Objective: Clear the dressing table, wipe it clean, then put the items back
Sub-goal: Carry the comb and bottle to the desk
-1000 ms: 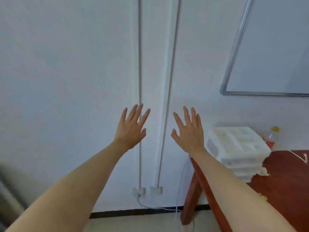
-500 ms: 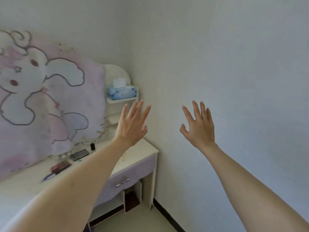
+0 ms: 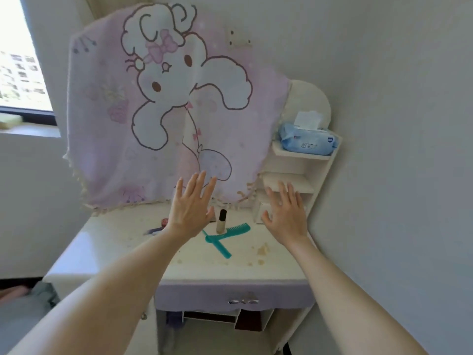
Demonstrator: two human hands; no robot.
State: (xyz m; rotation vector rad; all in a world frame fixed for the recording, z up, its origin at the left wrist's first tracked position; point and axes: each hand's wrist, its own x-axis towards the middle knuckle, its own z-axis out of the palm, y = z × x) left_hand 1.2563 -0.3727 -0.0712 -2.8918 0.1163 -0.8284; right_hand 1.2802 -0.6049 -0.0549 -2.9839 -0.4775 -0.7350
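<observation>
The dressing table (image 3: pixel 107 252) stands in a corner against the wall, its pale worktop smooth but speckled with tan crumbs and stains, thickest toward the right front. On it lie two teal plastic combs (image 3: pixel 225 239) crossed over each other, with a small upright bottle (image 3: pixel 221 221), black-capped and beige-bodied, just behind them. A red item (image 3: pixel 164 222) and a dark purple stick-like item (image 3: pixel 153 230) peek out from behind the left wrist; they are too hidden to identify. Under the worktop a lilac drawer front (image 3: pixel 204 297) carries a silver bow-shaped handle (image 3: pixel 243 301), and open cubbies sit beneath. Behind the worktop a soft pink cloth (image 3: pixel 102 124), printed with a white cartoon rabbit and edged with a cream fringe, drapes over the upright back and hangs to the surface. To the right, a white stepped shelf unit (image 3: pixel 302 156) holds a blue soft pack of wipes (image 3: pixel 307 139) on its upper shelf, a white sheet sticking up from the top. A window (image 3: pixel 20 60) shows at far left. The left hand (image 3: pixel 190 208) hovers above the worktop with fingers straight and spread, grasping nothing, and blocks the view of the items behind it. The right hand (image 3: pixel 284 219) hovers near the shelf unit, fingers likewise spread and released, in front of a small white box (image 3: pixel 261 212).
</observation>
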